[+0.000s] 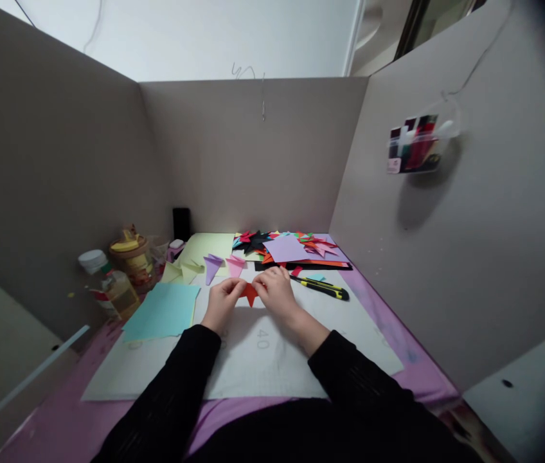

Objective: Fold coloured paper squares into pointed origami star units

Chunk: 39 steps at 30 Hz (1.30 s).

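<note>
Both hands pinch a small folded orange paper piece between them, left hand and right hand closed on opposite sides, just above the cutting mat. Edges probably need aligning squarely before creasing firmly.

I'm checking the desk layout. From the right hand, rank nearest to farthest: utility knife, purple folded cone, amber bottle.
1. Utility knife: just right of the right hand.
2. Purple folded cone: up-left, past the left hand.
3. Amber bottle: far left edge.

Orange folded paper, light blue sheet, yellow-and-black knife, lilac sheet
</note>
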Each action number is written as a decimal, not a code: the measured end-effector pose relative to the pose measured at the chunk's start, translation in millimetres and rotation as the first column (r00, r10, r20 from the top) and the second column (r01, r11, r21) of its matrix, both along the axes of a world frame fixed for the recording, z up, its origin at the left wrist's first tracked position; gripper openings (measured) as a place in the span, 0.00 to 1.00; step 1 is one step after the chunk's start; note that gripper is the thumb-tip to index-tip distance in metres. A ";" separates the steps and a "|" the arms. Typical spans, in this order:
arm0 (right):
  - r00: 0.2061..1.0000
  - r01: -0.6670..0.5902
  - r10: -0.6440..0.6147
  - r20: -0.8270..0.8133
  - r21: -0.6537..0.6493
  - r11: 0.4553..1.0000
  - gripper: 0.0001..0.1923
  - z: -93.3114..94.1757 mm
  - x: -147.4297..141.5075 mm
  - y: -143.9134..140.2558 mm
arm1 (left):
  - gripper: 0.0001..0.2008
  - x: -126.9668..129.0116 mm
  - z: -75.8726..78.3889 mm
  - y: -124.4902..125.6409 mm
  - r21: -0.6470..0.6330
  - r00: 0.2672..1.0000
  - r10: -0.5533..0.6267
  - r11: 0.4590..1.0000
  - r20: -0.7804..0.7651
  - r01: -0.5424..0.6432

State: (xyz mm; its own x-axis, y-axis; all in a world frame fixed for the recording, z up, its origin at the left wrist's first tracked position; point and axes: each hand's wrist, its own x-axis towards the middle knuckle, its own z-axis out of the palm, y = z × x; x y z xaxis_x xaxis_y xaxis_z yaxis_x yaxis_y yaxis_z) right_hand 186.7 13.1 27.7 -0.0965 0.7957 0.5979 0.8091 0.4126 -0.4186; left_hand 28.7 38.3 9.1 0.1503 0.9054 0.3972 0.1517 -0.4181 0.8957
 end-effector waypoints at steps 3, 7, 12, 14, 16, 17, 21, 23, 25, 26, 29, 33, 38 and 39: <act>1.000 -0.007 0.006 -0.018 -0.033 0.999 0.08 -1.4 1.5 2.8 | 0.10 -1.4 1.7 1.9 0.014 0.999 -0.010 1.000 -0.036 0.011; 0.999 -0.037 0.037 -0.014 -0.027 0.999 0.08 -3.0 0.5 4.3 | 0.09 -0.8 0.2 3.8 0.014 0.998 -0.048 0.999 -0.047 0.049; 0.998 -0.065 0.065 0.001 -0.012 0.998 0.07 -4.9 -1.2 4.2 | 0.12 -2.2 -3.0 5.6 0.014 0.993 -0.074 0.997 -0.088 0.076; 0.996 -0.072 0.071 -0.055 -0.014 0.997 0.07 -5.9 -0.7 4.9 | 0.15 -4.5 -3.8 7.5 -0.003 0.990 -0.071 0.997 -0.122 0.071; 0.988 -0.088 0.085 -0.132 -0.023 0.996 0.08 -6.6 0.3 6.0 | 0.16 -7.4 -3.5 9.4 -0.016 0.986 -0.072 0.997 -0.149 0.071; 0.981 -0.099 0.093 -0.171 -0.025 0.995 0.08 -6.8 0.9 6.6 | 0.16 -8.9 -2.8 10.0 -0.020 0.985 -0.070 0.998 -0.156 0.067; 0.938 -0.133 0.122 -0.324 -0.011 0.991 0.08 -7.3 3.8 9.2 | 0.17 -12.5 4.6 8.0 -0.050 0.986 -0.079 0.996 -0.144 0.072; 0.906 -0.146 0.127 -0.404 -0.016 0.989 0.07 -8.0 5.6 10.6 | 0.18 -12.6 9.1 5.4 -0.068 0.988 -0.089 0.994 -0.128 0.081; 0.866 -0.162 0.119 -0.485 -0.048 0.986 0.07 -8.9 7.2 11.8 | 0.18 -11.8 12.3 3.4 -0.055 0.992 -0.057 0.997 -0.111 0.051; 0.844 -0.175 0.113 -0.524 -0.070 0.982 0.08 -9.2 7.8 12.3 | 0.19 -11.2 13.2 2.8 -0.043 0.994 -0.034 0.999 -0.103 0.030; 0.766 -0.220 0.094 -0.636 -0.123 0.968 0.09 -9.5 8.9 13.2 | 0.20 -9.2 13.5 2.2 -0.046 0.998 -0.030 0.999 -0.049 0.028; 0.657 -0.263 0.056 -0.752 -0.159 0.952 0.11 -9.3 9.6 14.9 | 0.21 -9.4 11.2 3.0 -0.100 0.997 -0.072 0.992 0.014 0.073; 0.521 -0.244 -0.002 -0.854 -0.151 0.958 0.13 -13.0 14.9 22.3 | 0.22 -16.9 5.6 9.9 -0.127 0.999 -0.028 0.991 0.034 0.032; 0.492 -0.239 -0.012 -0.870 -0.149 0.960 0.13 -14.0 15.9 23.7 | 0.22 -17.5 4.1 11.5 -0.135 0.998 -0.021 0.990 0.064 0.030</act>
